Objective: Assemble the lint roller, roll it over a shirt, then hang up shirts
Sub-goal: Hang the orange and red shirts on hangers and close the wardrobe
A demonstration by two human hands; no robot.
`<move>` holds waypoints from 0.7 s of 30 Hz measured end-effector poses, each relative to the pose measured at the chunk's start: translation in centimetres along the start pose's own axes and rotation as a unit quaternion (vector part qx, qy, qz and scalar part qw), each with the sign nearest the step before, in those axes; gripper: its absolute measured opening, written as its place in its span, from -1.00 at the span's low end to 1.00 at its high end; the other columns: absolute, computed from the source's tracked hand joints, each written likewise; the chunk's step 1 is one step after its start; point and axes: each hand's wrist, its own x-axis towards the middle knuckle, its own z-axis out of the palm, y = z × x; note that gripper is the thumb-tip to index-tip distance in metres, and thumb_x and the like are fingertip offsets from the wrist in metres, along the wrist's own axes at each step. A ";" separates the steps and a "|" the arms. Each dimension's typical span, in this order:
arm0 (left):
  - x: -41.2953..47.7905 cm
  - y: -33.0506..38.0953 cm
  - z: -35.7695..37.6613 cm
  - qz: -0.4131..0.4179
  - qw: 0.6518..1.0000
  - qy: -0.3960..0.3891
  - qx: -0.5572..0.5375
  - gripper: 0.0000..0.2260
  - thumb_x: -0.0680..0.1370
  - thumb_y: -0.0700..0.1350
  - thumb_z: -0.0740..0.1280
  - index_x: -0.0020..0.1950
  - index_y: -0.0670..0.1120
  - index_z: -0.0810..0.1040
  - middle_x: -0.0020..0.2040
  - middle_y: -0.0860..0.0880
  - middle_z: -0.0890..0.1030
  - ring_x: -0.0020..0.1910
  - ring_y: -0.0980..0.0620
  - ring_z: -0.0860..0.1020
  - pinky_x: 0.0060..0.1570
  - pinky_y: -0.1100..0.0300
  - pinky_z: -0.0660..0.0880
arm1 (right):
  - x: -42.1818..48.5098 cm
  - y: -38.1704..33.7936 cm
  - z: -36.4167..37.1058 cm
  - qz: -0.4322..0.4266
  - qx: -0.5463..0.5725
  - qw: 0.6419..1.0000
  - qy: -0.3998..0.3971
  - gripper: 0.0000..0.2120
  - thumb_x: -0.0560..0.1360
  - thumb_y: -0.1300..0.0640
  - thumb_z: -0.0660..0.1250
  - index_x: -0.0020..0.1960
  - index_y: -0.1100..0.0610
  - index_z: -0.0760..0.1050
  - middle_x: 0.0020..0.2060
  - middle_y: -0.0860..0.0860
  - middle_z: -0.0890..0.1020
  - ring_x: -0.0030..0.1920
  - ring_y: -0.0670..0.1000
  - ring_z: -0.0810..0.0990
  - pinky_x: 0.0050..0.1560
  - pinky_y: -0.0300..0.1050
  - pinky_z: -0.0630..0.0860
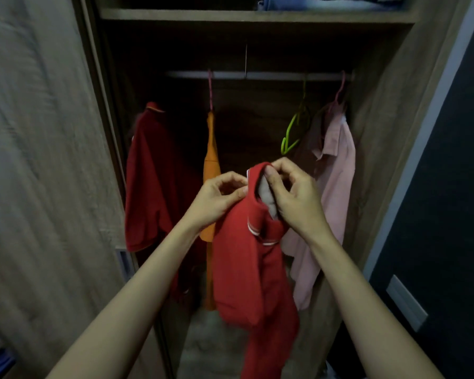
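No readable txt, brand, label or no. on the red shirt (246,269) or wardrobe (257,16).

Dim in here: the wardrobe's back wall (257,127) sinks into deep shadow under the shelf (230,15). Soft light from the camera side catches the forearms (148,269). The door (39,160) at left smears with motion blur, the red shirt (246,269) goes soft low down, and the frame edges bow, wide-angle.

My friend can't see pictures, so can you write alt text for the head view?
The left hand and right hand hold a red shirt by its collar before an open wardrobe. Inside hang a dark red shirt, an orange shirt, a green hanger and a pink shirt.
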 end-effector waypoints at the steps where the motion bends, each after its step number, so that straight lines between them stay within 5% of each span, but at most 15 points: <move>1: -0.2 -0.2 0.2 0.019 0.997 0.066 0.039 -0.90 0.51 -0.24 0.39 -0.05 -0.05 0.60 -0.15 0.03 0.65 -0.17 0.19 0.54 -0.11 0.36 0.45 | 0.6 0.1 0.1 0.002 -0.016 1.000 0.010 -0.80 0.58 0.18 0.25 -0.21 0.20 0.47 -0.43 0.00 0.51 -0.37 -0.20 0.43 -0.32 -0.27 0.34; 3: -1.0 0.3 0.7 0.027 0.980 0.187 0.056 -0.97 0.54 -0.13 0.38 -0.04 -0.05 0.60 -0.17 0.04 0.65 -0.19 0.15 0.55 -0.12 0.27 0.47 | 1.8 0.8 0.3 0.016 -0.062 0.998 0.030 -0.76 0.55 0.18 0.28 -0.27 0.23 0.43 -0.55 -0.03 0.40 -0.49 -0.18 0.34 -0.40 -0.29 0.27; 5: -2.1 1.4 1.4 0.000 0.980 0.200 -0.015 -0.86 0.59 -0.02 0.29 -0.01 -0.06 0.57 -0.29 0.14 0.60 -0.31 0.22 0.52 -0.24 0.28 0.46 | 2.1 2.0 0.6 0.050 -0.109 0.992 0.031 -0.75 0.52 0.19 0.31 -0.32 0.20 0.42 -0.60 -0.07 0.33 -0.53 -0.15 0.33 -0.43 -0.35 0.23; 7: -3.0 2.6 2.4 -0.059 0.980 0.152 -0.110 -0.79 0.58 0.03 0.24 0.05 -0.08 0.53 -0.35 0.14 0.58 -0.40 0.24 0.50 -0.33 0.35 0.43 | 1.7 3.1 0.8 0.090 -0.117 0.989 0.021 -0.75 0.51 0.19 0.33 -0.34 0.19 0.44 -0.59 -0.08 0.34 -0.51 -0.13 0.33 -0.43 -0.34 0.24; 10: -3.6 3.0 3.2 -0.090 0.990 0.105 -0.039 -0.80 0.53 0.01 0.34 0.10 -0.04 0.55 -0.26 0.09 0.61 -0.30 0.22 0.56 -0.27 0.36 0.48 | 1.4 3.9 0.8 0.123 -0.110 0.986 0.004 -0.75 0.50 0.16 0.33 -0.34 0.16 0.46 -0.53 0.02 0.45 -0.47 -0.13 0.35 -0.42 -0.27 0.27; 14: -3.4 1.6 1.3 -0.135 0.988 0.049 0.051 -0.91 0.55 -0.12 0.37 0.01 -0.08 0.64 -0.26 -0.07 0.62 -0.28 0.06 0.57 -0.17 0.00 0.58 | 1.1 4.5 0.1 0.161 -0.072 0.984 -0.026 -0.72 0.51 0.11 0.33 -0.37 0.09 0.44 -0.57 -0.09 0.43 -0.51 -0.19 0.32 -0.44 -0.23 0.25; 18: -3.0 0.1 -0.4 -0.123 0.962 -0.031 0.242 -0.92 0.51 -0.09 0.41 -0.16 -0.05 0.65 -0.42 0.08 0.60 -0.46 0.27 0.52 -0.32 0.29 0.46 | 0.5 5.1 -0.8 0.192 0.007 0.980 -0.054 -0.72 0.52 0.08 0.33 -0.33 0.17 0.49 -0.50 0.04 0.41 -0.41 -0.01 0.33 -0.34 -0.12 0.24; 21: -2.9 0.0 0.5 -0.236 0.950 -0.108 0.172 -0.74 0.49 0.05 0.43 -0.25 -0.11 0.56 -0.38 0.02 0.64 -0.45 0.18 0.60 -0.37 0.28 0.50 | 0.3 5.3 -0.4 0.180 -0.015 0.983 -0.043 -0.71 0.52 0.07 0.33 -0.34 0.15 0.47 -0.56 -0.09 0.35 -0.45 -0.10 0.27 -0.37 -0.16 0.20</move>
